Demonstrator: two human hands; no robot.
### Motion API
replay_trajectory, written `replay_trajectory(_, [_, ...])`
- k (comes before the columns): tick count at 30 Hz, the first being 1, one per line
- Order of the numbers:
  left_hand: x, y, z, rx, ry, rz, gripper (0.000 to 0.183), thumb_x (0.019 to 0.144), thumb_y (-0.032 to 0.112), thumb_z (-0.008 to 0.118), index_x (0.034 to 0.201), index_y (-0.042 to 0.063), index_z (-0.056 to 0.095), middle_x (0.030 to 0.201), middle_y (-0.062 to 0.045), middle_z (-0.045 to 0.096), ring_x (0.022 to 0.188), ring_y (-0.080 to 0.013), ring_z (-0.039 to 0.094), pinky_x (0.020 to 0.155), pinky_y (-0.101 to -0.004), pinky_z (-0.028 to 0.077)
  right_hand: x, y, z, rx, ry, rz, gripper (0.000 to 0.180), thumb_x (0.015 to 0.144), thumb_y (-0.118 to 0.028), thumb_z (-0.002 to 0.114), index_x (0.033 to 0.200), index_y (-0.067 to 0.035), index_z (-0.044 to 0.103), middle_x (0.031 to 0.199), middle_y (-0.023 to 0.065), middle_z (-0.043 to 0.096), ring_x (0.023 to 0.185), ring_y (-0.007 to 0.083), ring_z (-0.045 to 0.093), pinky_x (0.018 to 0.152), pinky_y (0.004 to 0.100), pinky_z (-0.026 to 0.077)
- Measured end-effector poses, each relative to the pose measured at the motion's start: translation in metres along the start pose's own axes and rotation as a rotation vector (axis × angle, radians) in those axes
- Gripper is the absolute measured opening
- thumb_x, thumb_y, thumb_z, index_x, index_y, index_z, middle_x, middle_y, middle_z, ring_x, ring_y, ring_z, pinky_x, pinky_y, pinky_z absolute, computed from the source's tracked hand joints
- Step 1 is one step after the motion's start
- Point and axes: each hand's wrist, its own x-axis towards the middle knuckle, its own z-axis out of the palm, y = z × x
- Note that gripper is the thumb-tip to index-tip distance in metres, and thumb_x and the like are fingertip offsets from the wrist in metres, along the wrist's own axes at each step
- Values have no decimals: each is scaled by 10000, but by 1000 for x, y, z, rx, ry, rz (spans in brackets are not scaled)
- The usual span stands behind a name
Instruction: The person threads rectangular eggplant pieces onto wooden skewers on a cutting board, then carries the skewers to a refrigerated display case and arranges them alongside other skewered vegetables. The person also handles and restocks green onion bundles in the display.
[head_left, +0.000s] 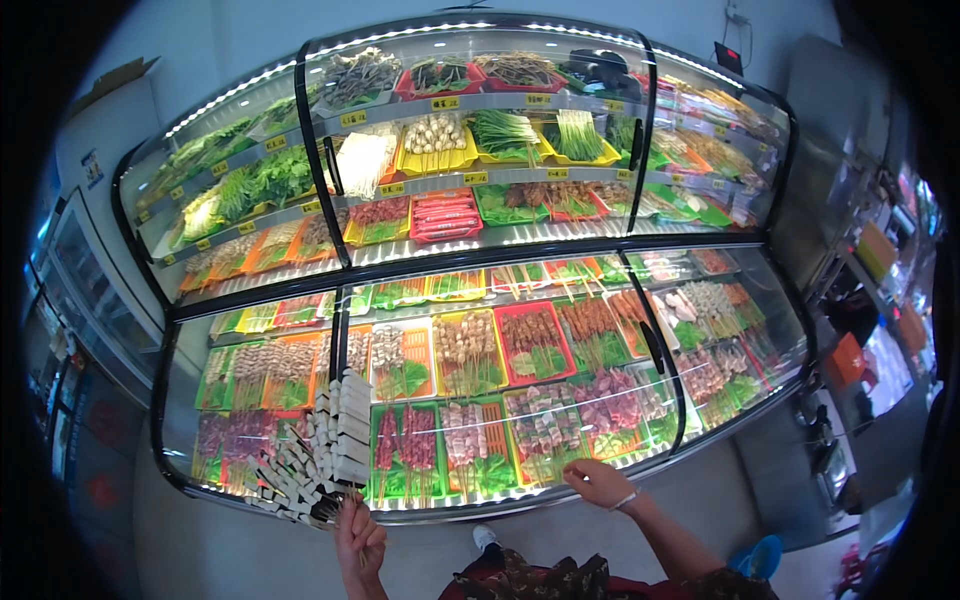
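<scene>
My left hand (360, 529) is closed around the stick ends of a fanned bunch of skewers (341, 435) threaded with pale and dark pieces, held upright before the lower glass. My right hand (598, 484) is at the display case's lower front edge, its fingers curled loosely; nothing shows in it. Behind the glass, near the right hand, lie meat skewers (544, 424) on lettuce in a tray. Dark red meat skewers (417, 439) fill a green tray between the hands. A red tray of skewers (534, 337) stands farther back.
The glass display case (480, 259) has black frames and upper shelves with leafy greens (281, 176), mushroom skewers (435, 139) and red packets (445, 215). A glass-door cabinet (97, 277) is at left. A steel cabinet (817, 150) stands at right, with a blue plastic basin (765, 556) on the floor.
</scene>
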Motion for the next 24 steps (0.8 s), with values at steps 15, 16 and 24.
replay_trajectory(15, [171, 34, -28, 507, 125, 356, 230, 1058, 267, 456, 1096, 74, 576, 570, 66, 285, 410, -27, 240, 406, -223, 252, 322, -171, -128, -537, 145, -763, 214, 904, -213, 636, 1064, -71, 624, 1031, 116, 640, 988, 314, 614, 855, 425, 495])
replay_trajectory(16, [182, 34, -31, 491, 143, 371, 219, 1054, 265, 469, 1084, 75, 574, 565, 64, 288, 410, -33, 245, 409, -220, 258, 354, -187, -133, -577, 173, -814, 236, 890, -207, 643, 1084, -75, 615, 1071, 108, 631, 1021, 313, 605, 872, 426, 489])
replay_trajectory(24, [273, 17, -55, 370, 368, 697, 205, 1033, 261, 519, 1097, 67, 540, 573, 29, 387, 395, -60, 303, 405, -236, 313, 578, -309, -100, -813, 503, -1249, 469, 857, -237, 654, 1294, -105, 545, 1367, 82, 500, 1350, 269, 412, 1115, 448, 321])
